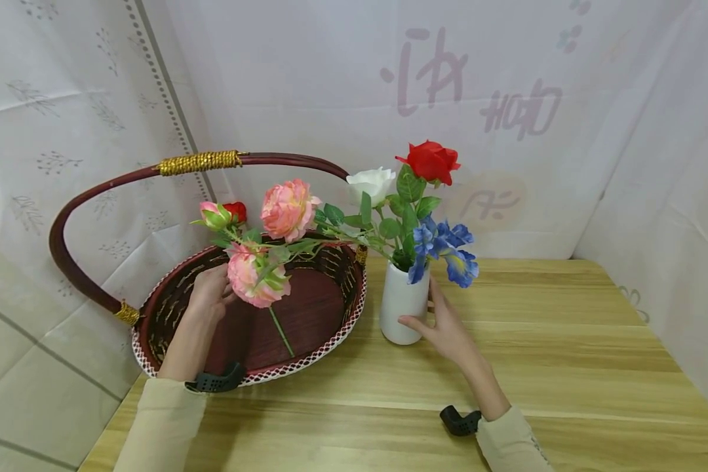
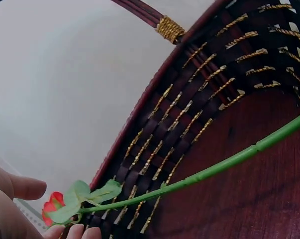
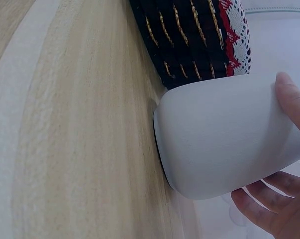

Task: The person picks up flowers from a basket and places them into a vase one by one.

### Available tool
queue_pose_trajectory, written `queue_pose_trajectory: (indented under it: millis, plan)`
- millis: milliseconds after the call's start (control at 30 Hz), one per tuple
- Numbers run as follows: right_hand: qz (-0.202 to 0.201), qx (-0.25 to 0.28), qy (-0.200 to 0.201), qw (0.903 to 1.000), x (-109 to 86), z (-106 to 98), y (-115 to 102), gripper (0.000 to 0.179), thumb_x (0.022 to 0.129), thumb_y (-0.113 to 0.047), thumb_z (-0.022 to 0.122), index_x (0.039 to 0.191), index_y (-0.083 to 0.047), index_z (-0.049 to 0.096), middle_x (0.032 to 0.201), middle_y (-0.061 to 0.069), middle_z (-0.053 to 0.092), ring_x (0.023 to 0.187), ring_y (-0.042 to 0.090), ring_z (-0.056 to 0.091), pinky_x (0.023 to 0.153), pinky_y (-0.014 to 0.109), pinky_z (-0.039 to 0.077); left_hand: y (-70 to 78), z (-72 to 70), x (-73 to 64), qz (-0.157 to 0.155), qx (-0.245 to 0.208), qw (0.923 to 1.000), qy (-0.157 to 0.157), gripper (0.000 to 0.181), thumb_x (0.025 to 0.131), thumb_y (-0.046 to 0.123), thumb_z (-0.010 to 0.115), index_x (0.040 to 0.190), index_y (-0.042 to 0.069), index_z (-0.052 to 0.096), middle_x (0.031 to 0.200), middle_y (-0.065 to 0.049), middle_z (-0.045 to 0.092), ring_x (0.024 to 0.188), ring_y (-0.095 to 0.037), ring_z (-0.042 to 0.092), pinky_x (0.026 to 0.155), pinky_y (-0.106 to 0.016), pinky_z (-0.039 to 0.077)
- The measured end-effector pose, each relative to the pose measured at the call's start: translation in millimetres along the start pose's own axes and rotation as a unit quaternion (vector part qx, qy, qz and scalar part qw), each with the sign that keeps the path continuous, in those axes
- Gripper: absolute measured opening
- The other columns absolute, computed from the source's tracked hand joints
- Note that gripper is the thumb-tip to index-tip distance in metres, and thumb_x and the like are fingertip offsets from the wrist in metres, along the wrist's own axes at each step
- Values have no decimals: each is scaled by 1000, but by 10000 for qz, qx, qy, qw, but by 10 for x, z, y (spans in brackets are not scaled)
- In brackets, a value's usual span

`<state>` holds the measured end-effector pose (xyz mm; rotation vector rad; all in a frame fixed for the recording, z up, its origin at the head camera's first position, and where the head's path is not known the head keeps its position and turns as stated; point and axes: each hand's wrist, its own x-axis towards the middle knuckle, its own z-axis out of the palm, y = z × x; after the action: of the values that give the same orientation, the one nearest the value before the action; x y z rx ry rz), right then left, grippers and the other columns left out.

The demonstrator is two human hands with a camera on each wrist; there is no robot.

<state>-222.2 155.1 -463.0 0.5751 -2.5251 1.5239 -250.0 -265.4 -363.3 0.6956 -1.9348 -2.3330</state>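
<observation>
My right hand (image 1: 448, 324) holds a white vase (image 1: 404, 305) standing on the table, thumb on its near side and fingers round the far side. In the vase are a red rose (image 1: 431, 161), a white rose (image 1: 372, 185), a blue iris (image 1: 445, 248) and a branch of pink peonies (image 1: 289, 210) leaning left over the basket. My left hand (image 1: 210, 292) is over the basket's left part, partly behind the lower peony. In the left wrist view its thumb and fingers are spread around another red rose (image 2: 54, 206), whose long green stem (image 2: 209, 172) slants across the basket.
The dark red woven basket (image 1: 354, 321) with lace trim stands at the table's left. Its tall arched handle (image 1: 200, 162) rises behind the flowers. White printed cloth (image 1: 307, 78) hangs behind the wooden table (image 1: 554, 367).
</observation>
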Motion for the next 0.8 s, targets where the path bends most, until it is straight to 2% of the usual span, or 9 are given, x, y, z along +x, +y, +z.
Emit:
queue_pose_trajectory:
  millis: [167, 333, 467, 567, 700, 800]
  plan:
    - [-27, 13, 11, 10000, 6, -7, -8, 100, 92, -35, 77, 163, -19, 9, 153, 16, 40, 134, 34, 47, 104, 55, 47, -25, 13, 33, -18, 144, 9999, -82, 12, 102, 16, 52, 92, 11, 56, 63, 8, 62, 58, -2, 63, 56, -20, 55]
    - [-8, -36, 0, 10000, 2, -7, 2, 101, 92, -38, 76, 164, -19, 7, 153, 16, 40, 133, 33, 48, 104, 54, 48, -65, 12, 54, 11, 475, 9981, -398, 11, 102, 16, 52, 94, 10, 57, 66, 7, 63, 61, -4, 65, 58, -22, 57]
    - [15, -31, -5, 10000, 3, 0, 10, 101, 92, -40, 76, 164, -22, 7, 153, 14, 40, 133, 31, 48, 104, 53, 47, -115, -7, 78, 86, 888, 9932, -744, 9, 102, 16, 53, 104, 9, 56, 72, 8, 64, 65, -5, 66, 62, -25, 58]
    - [-3, -25, -16, 10000, 5, 5, 10, 101, 92, -41, 75, 164, -21, 7, 153, 15, 39, 134, 32, 47, 104, 53, 47, -155, -28, 101, 142, 1154, 9885, -970, 17, 101, 14, 53, 116, 5, 53, 75, 8, 63, 68, -6, 65, 63, -27, 59]
    - [-23, -37, -33, 10000, 4, 10, 14, 102, 92, -41, 75, 164, -19, 5, 155, 17, 38, 135, 34, 47, 104, 54, 47, -194, -45, 118, 219, 1312, 9850, -1101, 37, 100, 10, 56, 134, -3, 46, 78, 7, 61, 70, -6, 64, 65, -29, 59]
    - [38, -31, -41, 10000, 2, 11, 17, 103, 92, -42, 75, 164, -19, 5, 155, 17, 37, 135, 34, 46, 105, 53, 47, -211, -54, 123, 329, 1347, 9837, -1149, 38, 99, 7, 58, 134, -3, 47, 78, 6, 61, 69, -7, 64, 64, -29, 60]
